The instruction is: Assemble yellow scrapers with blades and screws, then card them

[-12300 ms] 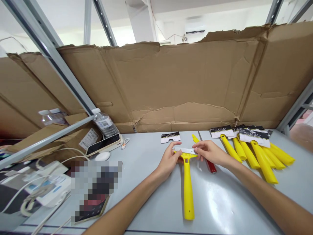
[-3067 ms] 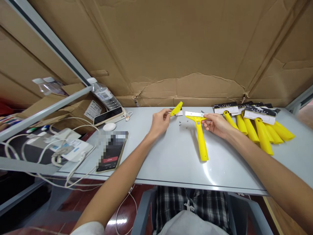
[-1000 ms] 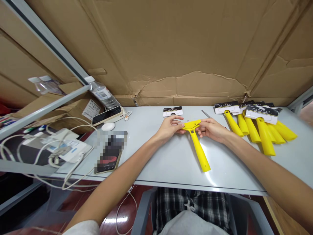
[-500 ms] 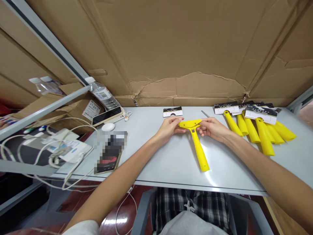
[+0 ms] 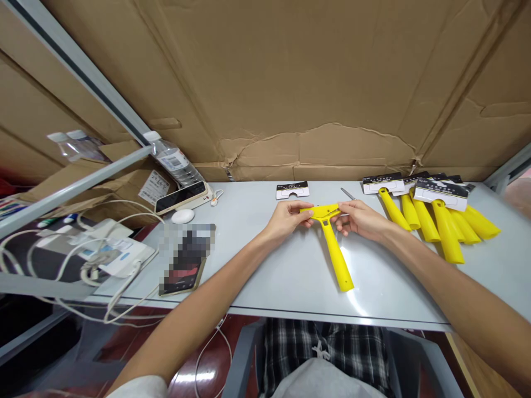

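A yellow T-shaped scraper point(image 5: 338, 251) is held between my hands, its broad head at the top and its long handle slanting down and right toward me. My left hand point(image 5: 287, 218) pinches the head's left end, thumb resting on its face. At the other end, my right hand point(image 5: 359, 218) grips the corner between thumb and fingers. A dark slit shows along the head near the right fingers. Just beyond my left hand lies a black-and-white card point(image 5: 292, 190) with a notch in its lower edge. Behind my right hand is a thin grey metal tool point(image 5: 347, 193).
Several yellow scrapers point(image 5: 448, 237) with black-and-white cards overlap at right. At left are a phone point(image 5: 185, 265) blurred out in part, a white mouse-shaped object point(image 5: 183, 216), another phone point(image 5: 182, 196), a plastic bottle point(image 5: 176, 160), and tangled white cables point(image 5: 112, 257). Cardboard point(image 5: 311, 83) backs the table.
My left thumb has come down onto the face of the scraper's head. A dark slit now shows near the right end. The scraper has shifted very slightly left.
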{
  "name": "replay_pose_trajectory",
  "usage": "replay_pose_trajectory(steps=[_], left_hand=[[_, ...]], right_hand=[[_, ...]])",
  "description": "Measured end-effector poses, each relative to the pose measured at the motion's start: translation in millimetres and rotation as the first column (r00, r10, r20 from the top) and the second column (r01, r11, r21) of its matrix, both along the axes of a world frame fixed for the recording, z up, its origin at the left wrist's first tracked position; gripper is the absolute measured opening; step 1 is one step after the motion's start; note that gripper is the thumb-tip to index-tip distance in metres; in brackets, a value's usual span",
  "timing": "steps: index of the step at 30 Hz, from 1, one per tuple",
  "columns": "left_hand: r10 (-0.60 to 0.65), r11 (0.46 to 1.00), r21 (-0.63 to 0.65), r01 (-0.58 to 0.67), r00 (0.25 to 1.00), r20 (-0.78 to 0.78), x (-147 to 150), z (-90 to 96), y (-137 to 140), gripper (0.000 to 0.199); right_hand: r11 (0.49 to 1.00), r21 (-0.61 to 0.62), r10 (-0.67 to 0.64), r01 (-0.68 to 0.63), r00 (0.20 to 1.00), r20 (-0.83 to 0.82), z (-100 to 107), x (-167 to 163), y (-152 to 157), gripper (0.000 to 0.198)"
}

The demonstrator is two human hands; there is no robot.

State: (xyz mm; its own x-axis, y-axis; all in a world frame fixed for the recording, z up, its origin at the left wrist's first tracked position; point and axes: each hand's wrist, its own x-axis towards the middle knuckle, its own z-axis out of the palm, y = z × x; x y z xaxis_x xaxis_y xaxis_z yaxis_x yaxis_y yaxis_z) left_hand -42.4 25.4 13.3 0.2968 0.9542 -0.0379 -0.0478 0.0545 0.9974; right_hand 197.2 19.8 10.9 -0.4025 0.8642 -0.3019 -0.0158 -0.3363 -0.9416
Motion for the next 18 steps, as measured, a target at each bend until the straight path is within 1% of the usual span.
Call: replay_pose_trajectory(steps=[4,9,12,16,18], left_hand=[[0.003,1.000,0.005,-0.003,1.000,-0.015,0.1,-1.9,0.8,0.038],[-0.052,0.998,0.024,0.054,0.997,-0.054,-0.9,-8.5,3.0,0.037],[-0.061,0.998,0.019,0.062,0.996,-0.064,-0.8,-8.6,2.6,0.038],[-0.012,1.000,0.001,0.012,0.998,-0.061,1.3,-3.9,-0.1,0.054],[0.013,1.000,-0.012,-0.013,0.998,-0.064,2.5,-2.2,-1.3,0.057]], right_hand=[[0.997,-0.056,-0.051,0.050,0.999,-0.018,3.6,-0.9,0.5,0.033],[1.000,-0.031,-0.007,0.006,1.000,-0.006,5.4,0.0,-0.4,0.041],[1.000,-0.018,-0.010,0.010,1.000,0.014,4.6,-0.8,-1.1,0.042],[0.999,-0.015,-0.036,0.037,0.999,0.035,3.1,-2.7,-1.2,0.036],[0.999,-0.013,-0.043,0.043,0.998,0.041,3.0,-2.9,-1.5,0.037]])
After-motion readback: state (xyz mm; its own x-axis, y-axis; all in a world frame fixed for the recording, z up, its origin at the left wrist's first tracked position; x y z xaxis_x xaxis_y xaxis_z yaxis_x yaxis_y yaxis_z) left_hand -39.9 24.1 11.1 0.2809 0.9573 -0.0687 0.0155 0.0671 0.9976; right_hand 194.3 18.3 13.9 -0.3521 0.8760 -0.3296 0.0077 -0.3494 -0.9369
